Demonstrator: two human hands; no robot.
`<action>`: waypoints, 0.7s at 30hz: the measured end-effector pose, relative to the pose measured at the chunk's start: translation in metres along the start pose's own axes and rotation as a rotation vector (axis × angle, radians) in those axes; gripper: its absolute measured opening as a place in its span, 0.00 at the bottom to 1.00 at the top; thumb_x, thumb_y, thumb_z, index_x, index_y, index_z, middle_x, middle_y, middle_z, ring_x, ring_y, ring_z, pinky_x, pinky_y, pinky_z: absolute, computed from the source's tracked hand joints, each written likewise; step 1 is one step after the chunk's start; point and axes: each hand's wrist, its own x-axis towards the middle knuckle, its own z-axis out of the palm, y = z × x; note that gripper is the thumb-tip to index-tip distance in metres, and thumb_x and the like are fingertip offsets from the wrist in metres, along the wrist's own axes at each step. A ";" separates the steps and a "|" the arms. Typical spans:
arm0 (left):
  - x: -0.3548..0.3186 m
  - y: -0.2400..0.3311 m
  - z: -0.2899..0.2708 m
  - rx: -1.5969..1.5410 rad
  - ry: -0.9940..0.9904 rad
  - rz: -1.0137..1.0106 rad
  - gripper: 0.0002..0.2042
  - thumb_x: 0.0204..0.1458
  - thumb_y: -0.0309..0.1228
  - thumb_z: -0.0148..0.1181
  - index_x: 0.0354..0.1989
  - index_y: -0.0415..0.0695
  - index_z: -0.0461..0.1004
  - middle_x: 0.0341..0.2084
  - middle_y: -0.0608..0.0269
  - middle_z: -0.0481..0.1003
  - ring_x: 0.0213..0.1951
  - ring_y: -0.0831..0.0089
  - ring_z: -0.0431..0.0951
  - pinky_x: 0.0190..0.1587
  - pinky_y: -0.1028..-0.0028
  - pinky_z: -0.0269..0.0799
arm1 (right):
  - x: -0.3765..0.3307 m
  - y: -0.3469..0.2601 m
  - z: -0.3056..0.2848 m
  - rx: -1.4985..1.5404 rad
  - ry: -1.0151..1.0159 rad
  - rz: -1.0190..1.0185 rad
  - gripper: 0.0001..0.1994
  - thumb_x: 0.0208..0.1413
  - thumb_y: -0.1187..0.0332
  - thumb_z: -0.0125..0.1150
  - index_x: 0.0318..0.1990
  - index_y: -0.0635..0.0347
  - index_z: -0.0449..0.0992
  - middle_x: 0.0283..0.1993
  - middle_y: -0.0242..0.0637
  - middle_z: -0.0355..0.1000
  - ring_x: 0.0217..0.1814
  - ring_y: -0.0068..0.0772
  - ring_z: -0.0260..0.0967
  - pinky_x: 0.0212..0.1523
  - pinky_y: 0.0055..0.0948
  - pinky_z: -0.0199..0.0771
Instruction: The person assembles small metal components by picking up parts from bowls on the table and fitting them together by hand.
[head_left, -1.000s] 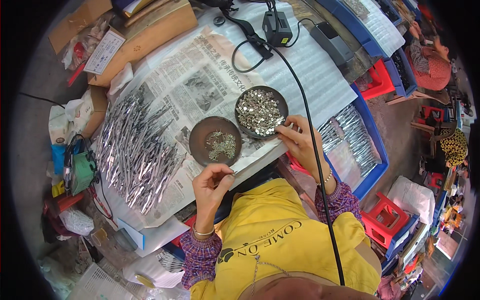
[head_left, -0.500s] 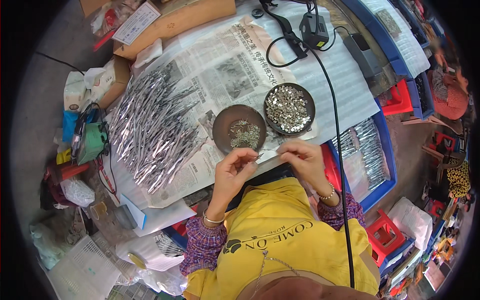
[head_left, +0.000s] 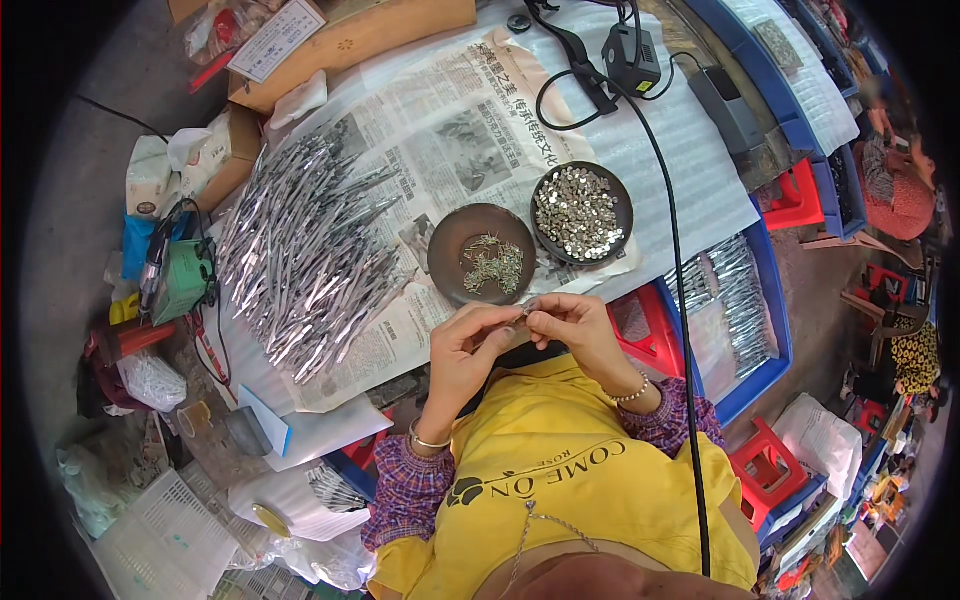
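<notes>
Newspaper-covered bench [head_left: 440, 110]. At its near edge a tiny metal part [head_left: 527, 308] is pinched between left hand [head_left: 470, 345] and right hand [head_left: 570, 325], fingertips closed on it. Likely light, stiff, slippery; best gripped by its ends. Beyond: brown dish [head_left: 482, 255], dish of bits [head_left: 582, 212], tweezer pile [head_left: 305, 260] toward the left edge.

Tiny metal piece [head_left: 527, 309] (pinched, fingertip-high)

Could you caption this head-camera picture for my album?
Left hand and right hand pinch a tiny metal part beside two round dark metal dishes.
</notes>
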 end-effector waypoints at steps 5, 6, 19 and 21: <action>0.001 0.010 0.007 0.279 0.052 0.166 0.12 0.44 0.15 0.55 0.38 0.39 0.76 0.30 0.60 0.74 0.31 0.74 0.75 0.32 0.79 0.69 | -0.001 0.002 0.001 0.059 0.041 -0.002 0.09 0.53 0.73 0.59 0.40 0.68 0.75 0.32 0.33 0.73 0.28 0.16 0.68 0.29 0.15 0.70; 0.001 0.011 0.008 0.362 0.067 0.203 0.12 0.44 0.15 0.55 0.37 0.39 0.76 0.29 0.59 0.74 0.30 0.73 0.75 0.31 0.79 0.69 | 0.000 0.003 0.000 0.058 0.041 -0.001 0.09 0.53 0.73 0.59 0.40 0.68 0.75 0.32 0.33 0.73 0.28 0.16 0.68 0.29 0.15 0.70; -0.002 0.004 0.010 -0.249 -0.025 -0.225 0.09 0.48 0.19 0.58 0.39 0.38 0.77 0.31 0.64 0.74 0.30 0.81 0.71 0.31 0.84 0.65 | -0.006 -0.001 0.002 -0.087 0.079 -0.200 0.04 0.50 0.79 0.60 0.34 0.70 0.74 0.30 0.33 0.72 0.28 0.18 0.68 0.29 0.16 0.70; -0.003 0.006 0.015 -0.187 0.023 -0.080 0.10 0.48 0.19 0.58 0.39 0.39 0.77 0.31 0.64 0.74 0.31 0.80 0.72 0.31 0.84 0.66 | -0.004 0.000 0.000 -0.087 0.067 -0.212 0.04 0.50 0.79 0.60 0.34 0.69 0.74 0.30 0.33 0.72 0.28 0.18 0.68 0.29 0.15 0.69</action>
